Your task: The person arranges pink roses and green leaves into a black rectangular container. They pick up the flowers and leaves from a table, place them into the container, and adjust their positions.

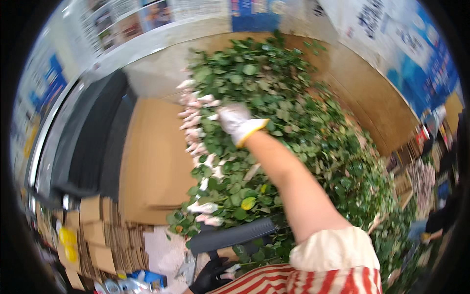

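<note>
My right hand [235, 122], in a white glove with a yellow cuff, reaches over a large heap of leafy cut roses [264, 73]. It is smeared by motion, so its grip does not show. Pale pink and white rose heads [193, 132], several with white wrapping, line the heap's left side, some close to this hand. Low in the view, my left hand [210, 275] wears a black glove. Its fingers curl by a small pale thing that I cannot make out. Just above it lies a dark grey padded bar [232, 235], across the near end of the heap.
A flat brown cardboard sheet [154, 157] lies left of the flowers, beside a black panel [93, 137]. Folded cardboard pieces [100, 235] stack at lower left. A brown board [372, 108] walls the heap's right side. At far right, a person's hand [431, 236] shows.
</note>
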